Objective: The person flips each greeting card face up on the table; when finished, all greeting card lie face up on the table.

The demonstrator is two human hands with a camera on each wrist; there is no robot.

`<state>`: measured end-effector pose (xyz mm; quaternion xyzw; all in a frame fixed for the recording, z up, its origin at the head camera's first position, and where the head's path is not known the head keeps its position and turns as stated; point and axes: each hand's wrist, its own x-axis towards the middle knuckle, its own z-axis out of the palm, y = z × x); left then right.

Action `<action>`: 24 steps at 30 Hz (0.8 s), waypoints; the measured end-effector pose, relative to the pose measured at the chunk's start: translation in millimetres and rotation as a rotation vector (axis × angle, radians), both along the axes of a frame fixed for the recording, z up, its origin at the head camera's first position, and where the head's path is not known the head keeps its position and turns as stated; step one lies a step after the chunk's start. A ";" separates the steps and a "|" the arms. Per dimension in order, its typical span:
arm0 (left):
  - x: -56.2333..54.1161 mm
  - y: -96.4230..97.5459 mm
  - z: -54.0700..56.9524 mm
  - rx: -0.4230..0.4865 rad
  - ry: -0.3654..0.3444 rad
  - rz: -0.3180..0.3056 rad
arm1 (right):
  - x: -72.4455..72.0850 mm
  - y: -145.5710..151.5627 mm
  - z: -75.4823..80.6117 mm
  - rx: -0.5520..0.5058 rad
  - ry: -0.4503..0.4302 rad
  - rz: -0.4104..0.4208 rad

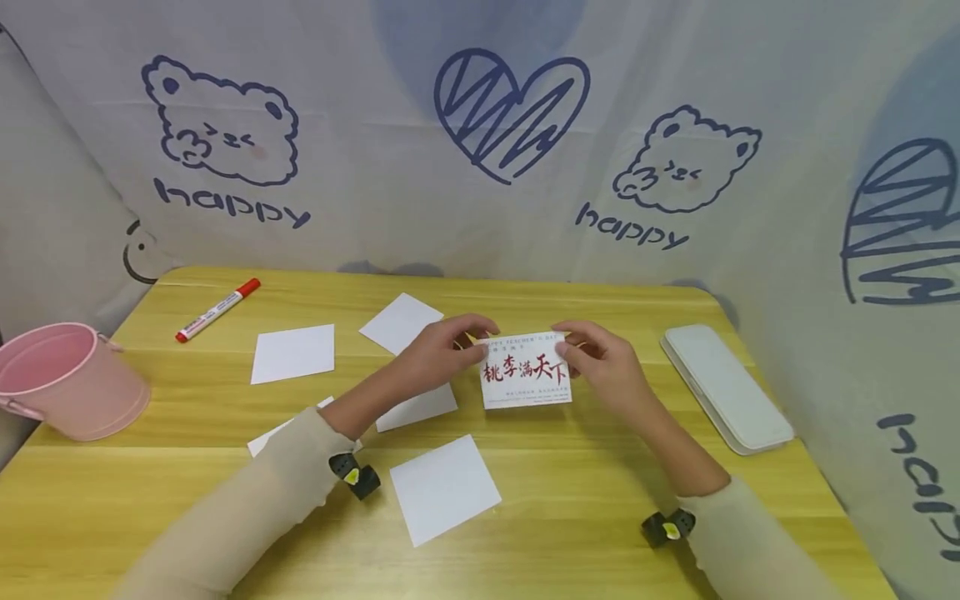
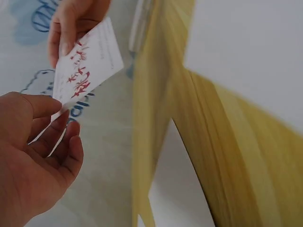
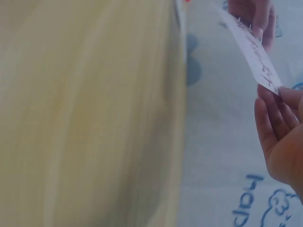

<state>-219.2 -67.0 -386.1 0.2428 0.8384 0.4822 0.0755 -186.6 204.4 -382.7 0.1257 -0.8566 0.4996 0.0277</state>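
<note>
Left hand [image 1: 442, 346] and right hand [image 1: 603, 362] each pinch the printed card [image 1: 527, 385] near its upper corners, raised above the desk's [image 1: 570, 517] middle. Judged part-way: one card up; five white cards [image 1: 446, 490], showing blank, lie unheld, centre toward left edge.

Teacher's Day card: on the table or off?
Off: both hands pinch the Teacher's Day card at opposite sides, and wrist views show it against the fabric backdrop.
</note>
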 end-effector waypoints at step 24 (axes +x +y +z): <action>-91.6 44.6 -36.3 -0.130 -0.076 0.019 | -90.1 38.4 -41.0 0.240 -0.115 -0.078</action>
